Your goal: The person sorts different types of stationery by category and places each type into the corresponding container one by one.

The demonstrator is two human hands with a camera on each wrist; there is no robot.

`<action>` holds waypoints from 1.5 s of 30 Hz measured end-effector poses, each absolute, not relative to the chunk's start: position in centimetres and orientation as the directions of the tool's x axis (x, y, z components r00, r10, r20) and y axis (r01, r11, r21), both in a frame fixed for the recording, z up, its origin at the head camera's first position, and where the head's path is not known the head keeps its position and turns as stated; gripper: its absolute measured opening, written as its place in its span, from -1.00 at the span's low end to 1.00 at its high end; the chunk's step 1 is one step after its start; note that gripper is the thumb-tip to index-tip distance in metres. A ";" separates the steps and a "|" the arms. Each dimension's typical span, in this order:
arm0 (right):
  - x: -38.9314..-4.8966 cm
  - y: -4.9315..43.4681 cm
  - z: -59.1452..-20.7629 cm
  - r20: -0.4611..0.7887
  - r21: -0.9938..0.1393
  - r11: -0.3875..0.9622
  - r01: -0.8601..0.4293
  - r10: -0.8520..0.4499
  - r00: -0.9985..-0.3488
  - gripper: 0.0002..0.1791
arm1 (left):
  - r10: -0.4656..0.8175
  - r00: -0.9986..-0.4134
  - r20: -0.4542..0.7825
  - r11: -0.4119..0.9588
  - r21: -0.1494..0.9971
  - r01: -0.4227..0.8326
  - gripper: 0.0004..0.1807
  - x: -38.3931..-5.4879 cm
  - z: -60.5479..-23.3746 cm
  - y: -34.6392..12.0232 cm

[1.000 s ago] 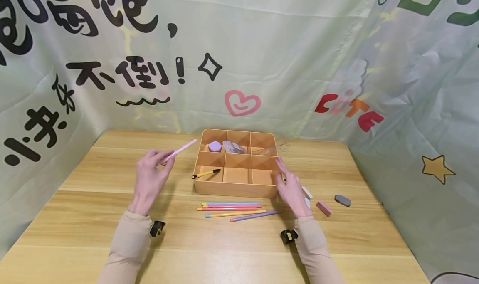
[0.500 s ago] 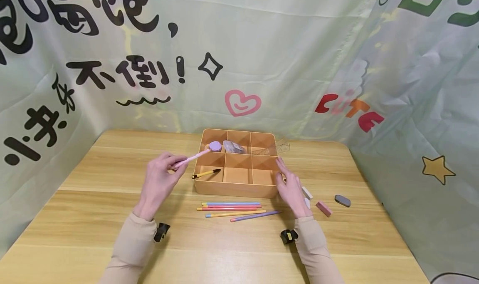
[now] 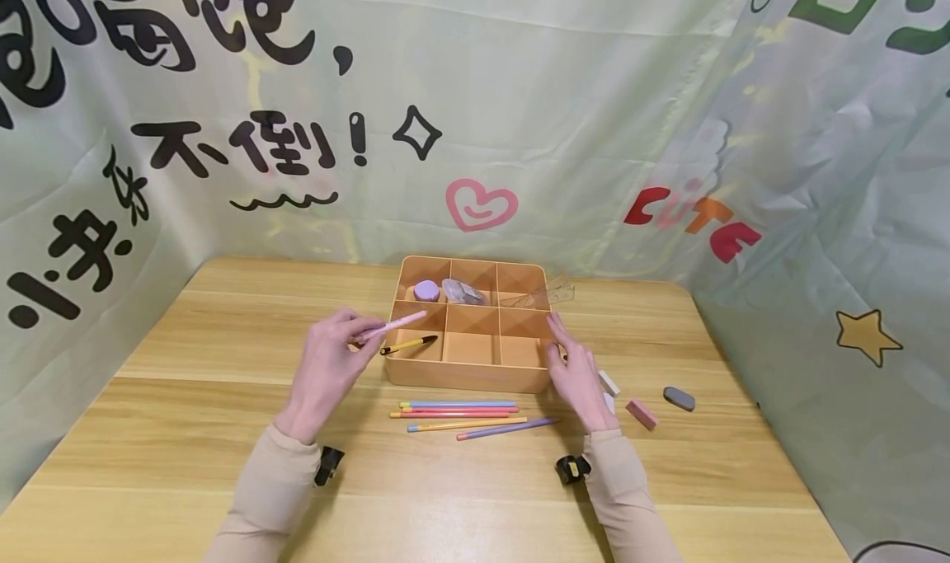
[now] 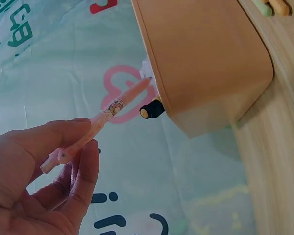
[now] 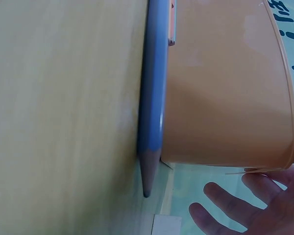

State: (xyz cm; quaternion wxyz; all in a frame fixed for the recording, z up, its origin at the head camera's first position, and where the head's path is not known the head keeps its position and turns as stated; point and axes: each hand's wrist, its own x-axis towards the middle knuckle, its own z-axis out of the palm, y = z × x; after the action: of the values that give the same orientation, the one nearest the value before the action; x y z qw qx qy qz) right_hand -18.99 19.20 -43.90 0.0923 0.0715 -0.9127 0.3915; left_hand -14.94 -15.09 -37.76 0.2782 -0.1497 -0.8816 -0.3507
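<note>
Between thumb and fingers, my left hand [image 3: 330,365] pinches a pink pen [image 4: 100,120] with a small cartoon print. The pen's far end reaches over the front-left compartment of an orange divided box [image 3: 467,375]. A yellow and black pen [image 3: 408,345] leans in that compartment, its end sticking out past the rim. My right hand [image 3: 577,382] touches the box's right side with fingers extended. In the back row sit a purple round item [image 3: 426,291] and a clear-wrapped item [image 3: 463,292]. A clear ruler [image 3: 552,291] juts over the back-right rim.
Several colored pencils [image 3: 460,412] lie in front of the box, one of them a purple-blue pencil [image 5: 154,83]. To the right are a pink eraser [image 3: 641,413], a grey eraser [image 3: 679,398] and white blocks [image 3: 609,382] partly behind my hand. A printed cloth [image 3: 564,134] hangs behind the table.
My left hand has carried the pink pen to the right and slightly down, from beside the box to over its front-left compartment. The right hand and the box have stayed put.
</note>
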 end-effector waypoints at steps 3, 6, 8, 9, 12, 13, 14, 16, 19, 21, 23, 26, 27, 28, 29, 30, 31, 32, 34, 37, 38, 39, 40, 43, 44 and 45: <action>-19.0 19.2 -43.9 0.226 -0.701 0.683 -0.205 -0.060 -0.972 -0.45 | 0.077 -0.814 0.577 0.712 0.539 0.449 -0.84 -14.9 -37.8 -14.9; -19.1 19.2 -44.0 0.229 -0.701 0.683 -0.208 -0.061 -0.972 -0.45 | 0.084 -0.826 0.557 0.710 0.548 0.442 -0.84 -14.8 -37.9 -14.7; -19.1 19.2 -44.0 0.229 -0.701 0.682 -0.209 -0.062 -0.971 -0.45 | 0.089 -0.834 0.545 0.712 0.550 0.436 -0.85 -14.8 -37.9 -14.5; -19.1 19.2 -44.0 0.228 -0.701 0.682 -0.208 -0.062 -0.972 -0.45 | 0.095 -0.837 0.539 0.715 0.548 0.434 -0.85 -14.8 -37.9 -14.5; -19.0 19.2 -44.0 0.225 -0.701 0.683 -0.205 -0.061 -0.972 -0.45 | 0.107 -0.844 0.526 0.722 0.543 0.430 -0.85 -14.7 -38.1 -14.3; -19.0 19.3 -44.0 0.223 -0.700 0.684 -0.203 -0.060 -0.973 -0.44 | 0.111 -0.845 0.522 0.726 0.539 0.428 -0.85 -14.7 -38.1 -14.2; -19.0 19.3 -44.0 0.221 -0.701 0.685 -0.201 -0.059 -0.974 -0.44 | 0.112 -0.849 0.516 0.728 0.540 0.424 -0.84 -14.7 -38.2 -14.1; -19.0 19.3 -44.1 0.217 -0.701 0.686 -0.198 -0.060 -0.974 -0.44 | 0.114 -0.852 0.511 0.737 0.532 0.418 -0.84 -14.6 -38.3 -14.0; -19.0 19.3 -44.1 0.212 -0.704 0.683 -0.196 -0.061 -0.975 -0.43 | 0.119 -0.854 0.507 0.757 0.510 0.408 -0.83 -14.6 -38.5 -13.7; -19.0 19.3 -44.1 0.212 -0.706 0.680 -0.197 -0.063 -0.975 -0.43 | 0.120 -0.852 0.509 0.772 0.492 0.403 -0.84 -14.5 -38.6 -13.5; -19.0 19.4 -44.1 0.212 -0.710 0.676 -0.199 -0.065 -0.975 -0.43 | 0.122 -0.851 0.510 0.787 0.472 0.396 -0.84 -14.6 -38.8 -13.3; -19.0 19.4 -44.2 0.211 -0.710 0.675 -0.202 -0.069 -0.975 -0.42 | 0.117 -0.853 0.509 0.805 0.454 0.381 -0.86 -14.6 -39.0 -13.1; -19.0 19.4 -44.2 0.211 -0.709 0.675 -0.203 -0.071 -0.975 -0.42 | 0.116 -0.854 0.508 0.810 0.449 0.377 -0.86 -14.6 -39.1 -13.1; -19.0 19.4 -44.2 0.210 -0.709 0.675 -0.202 -0.070 -0.975 -0.42 | 0.114 -0.855 0.506 0.814 0.445 0.373 -0.87 -14.6 -39.1 -13.1; -19.1 19.4 -44.2 0.211 -0.709 0.675 -0.202 -0.070 -0.975 -0.42 | 0.111 -0.856 0.505 0.817 0.444 0.368 -0.87 -14.6 -39.2 -13.0; -19.1 19.4 -44.2 0.211 -0.709 0.676 -0.201 -0.069 -0.975 -0.43 | 0.108 -0.858 0.502 0.818 0.446 0.364 -0.87 -14.7 -39.3 -13.0; -19.1 19.4 -44.2 0.211 -0.709 0.677 -0.200 -0.067 -0.975 -0.43 | 0.105 -0.860 0.500 0.817 0.449 0.361 -0.87 -14.7 -39.4 -13.0; -19.1 19.4 -44.2 0.212 -0.709 0.677 -0.200 -0.067 -0.975 -0.43 | 0.103 -0.861 0.498 0.817 0.451 0.358 -0.88 -14.7 -39.4 -13.0; -19.1 19.4 -44.2 0.213 -0.709 0.677 -0.198 -0.063 -0.975 -0.43 | 0.101 -0.865 0.492 0.817 0.456 0.354 -0.88 -14.8 -39.6 -13.0; -19.1 19.3 -44.2 0.214 -0.708 0.678 -0.196 -0.058 -0.975 -0.43 | 0.102 -0.870 0.483 0.817 0.459 0.350 -0.88 -14.9 -39.8 -12.9; -19.1 19.3 -44.1 0.215 -0.708 0.678 -0.196 -0.056 -0.975 -0.43 | 0.102 -0.872 0.479 0.818 0.458 0.347 -0.88 -14.9 -39.8 -12.9; -19.1 19.3 -44.1 0.217 -0.708 0.678 -0.197 -0.056 -0.975 -0.43 | 0.103 -0.874 0.476 0.820 0.457 0.345 -0.88 -14.9 -39.9 -12.9; -19.1 19.3 -44.1 0.219 -0.708 0.677 -0.198 -0.056 -0.974 -0.43 | 0.104 -0.875 0.473 0.822 0.454 0.343 -0.89 -14.9 -40.0 -12.9; -19.1 19.3 -44.1 0.226 -0.708 0.676 -0.204 -0.057 -0.972 -0.43 | 0.103 -0.878 0.468 0.829 0.448 0.336 -0.89 -15.0 -40.2 -12.8; -19.1 19.3 -44.1 0.229 -0.707 0.677 -0.205 -0.056 -0.972 -0.44 | 0.102 -0.879 0.466 0.831 0.446 0.333 -0.89 -15.0 -40.2 -12.8; -19.1 19.3 -44.1 0.230 -0.706 0.677 -0.206 -0.055 -0.972 -0.44 | 0.103 -0.880 0.464 0.834 0.442 0.331 -0.89 -15.1 -40.3 -12.8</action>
State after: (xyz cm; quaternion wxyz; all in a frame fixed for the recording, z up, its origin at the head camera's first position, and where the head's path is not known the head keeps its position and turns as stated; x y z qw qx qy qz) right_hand -19.07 19.30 -44.14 0.0953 0.0718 -0.9107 0.3954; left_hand -15.06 -12.81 -40.26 0.2158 -0.1161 -0.9329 -0.2640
